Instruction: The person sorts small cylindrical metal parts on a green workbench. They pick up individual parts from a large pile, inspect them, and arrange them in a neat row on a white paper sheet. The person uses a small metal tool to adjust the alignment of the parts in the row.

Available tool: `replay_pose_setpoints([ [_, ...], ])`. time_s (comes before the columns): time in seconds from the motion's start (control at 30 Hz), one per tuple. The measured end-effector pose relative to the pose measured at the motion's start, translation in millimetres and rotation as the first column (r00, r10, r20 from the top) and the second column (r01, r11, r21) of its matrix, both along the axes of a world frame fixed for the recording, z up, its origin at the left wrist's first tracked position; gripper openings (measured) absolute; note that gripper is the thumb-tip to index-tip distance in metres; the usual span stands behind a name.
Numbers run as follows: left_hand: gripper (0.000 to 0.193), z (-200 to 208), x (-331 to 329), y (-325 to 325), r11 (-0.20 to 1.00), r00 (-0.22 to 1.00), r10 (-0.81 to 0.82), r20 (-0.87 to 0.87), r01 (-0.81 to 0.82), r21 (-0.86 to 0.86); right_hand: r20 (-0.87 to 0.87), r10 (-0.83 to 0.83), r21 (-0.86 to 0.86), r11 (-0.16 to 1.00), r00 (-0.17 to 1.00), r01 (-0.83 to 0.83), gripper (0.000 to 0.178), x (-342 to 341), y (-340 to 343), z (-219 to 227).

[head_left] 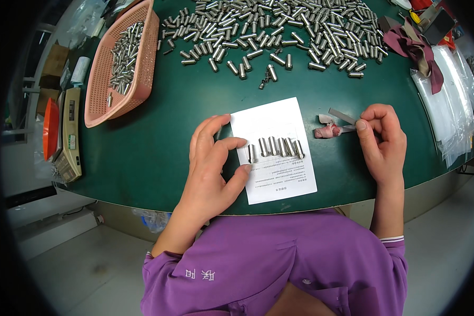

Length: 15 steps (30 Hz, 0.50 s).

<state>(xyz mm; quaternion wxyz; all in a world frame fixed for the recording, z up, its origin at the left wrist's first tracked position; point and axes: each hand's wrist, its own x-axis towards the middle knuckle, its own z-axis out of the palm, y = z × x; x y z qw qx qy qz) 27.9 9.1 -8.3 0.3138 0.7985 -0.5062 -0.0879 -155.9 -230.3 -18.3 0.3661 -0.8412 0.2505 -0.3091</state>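
Note:
On a white printed sheet (pixel 274 116) stand several small silver metal pins with flanged ends, in a rough row (pixel 282 147). The leftmost metal pin (pixel 251 153) is set apart from the others. My left hand (pixel 208 163) has its thumb and forefinger closed about that pin's two ends, the other fingers curled above the sheet's left edge. My right hand (pixel 382 139) pinches a flat grey strip (pixel 342 115) between thumb and fingers. Just left of it lies a tool with a handle wrapped in pinkish material (pixel 327 130); its thin grey end runs toward my fingers.
A big spread of similar metal pins (pixel 279 31) covers the green table's (pixel 195 89) far side. A pink plastic basket (pixel 94 100) with more pins stands left, beside a beige scale (pixel 70 131). Plastic bags (pixel 440 100) and a maroon cloth (pixel 421 52) lie right.

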Motion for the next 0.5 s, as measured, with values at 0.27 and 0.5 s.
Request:
replay_pose_setpoints([
  [0.27, 0.038, -1.9, -1.6, -3.8, 1.000, 0.999, -0.017, 0.029, 0.017, 0.003, -0.008, 0.008, 0.004, 1.000, 1.000, -0.008, 0.012, -0.7, -0.4, 1.2],
  [0.5, 0.040, -1.7, -2.7, -5.3, 1.000, 1.000, -0.012, 0.023, 0.011, 0.017, -0.016, 0.001, -0.004, 1.000, 1.000, -0.001, 0.012, 0.0, 0.7, 2.6],
])
